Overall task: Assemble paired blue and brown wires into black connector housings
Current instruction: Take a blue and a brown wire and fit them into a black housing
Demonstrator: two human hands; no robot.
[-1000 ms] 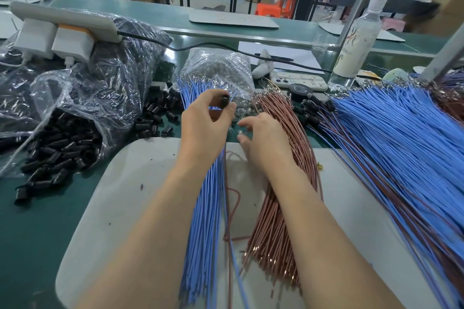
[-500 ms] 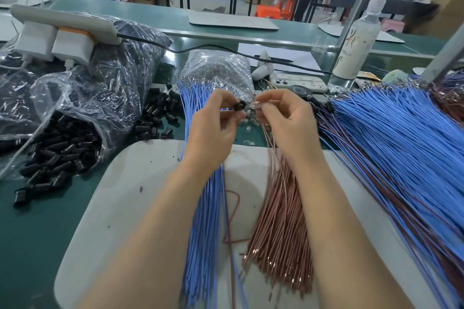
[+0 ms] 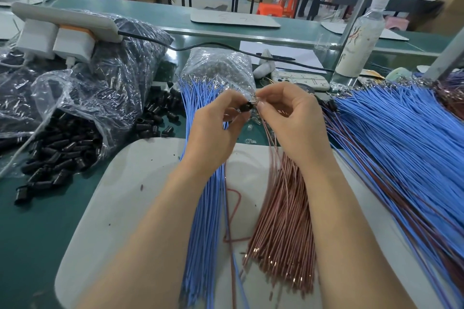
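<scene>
Connector housing (image 3: 245, 107), small and black, is just above the centre of the frame, pinched between the thumb and fingertips of the left hand (image 3: 213, 130). The right hand (image 3: 291, 120) meets it from the right, fingers curled and clamped on the tip of a thin brown wire (image 3: 270, 139) that trails down and toward the viewer. Whether the tip is already inside the housing cannot be told.

Below the hands a bundle of blue wires (image 3: 208, 208) and a bundle of brown wires (image 3: 283, 228) lie side by side on a white mat (image 3: 130, 195) on the green tabletop (image 3: 32, 233). Loose black housings (image 3: 155, 113) lie left of centre, beside an open plastic bag (image 3: 75, 108) spilling more. A wide heap of blue wires (image 3: 401, 145) fills the right side. A clear bottle (image 3: 359, 40) stands at upper right.
</scene>
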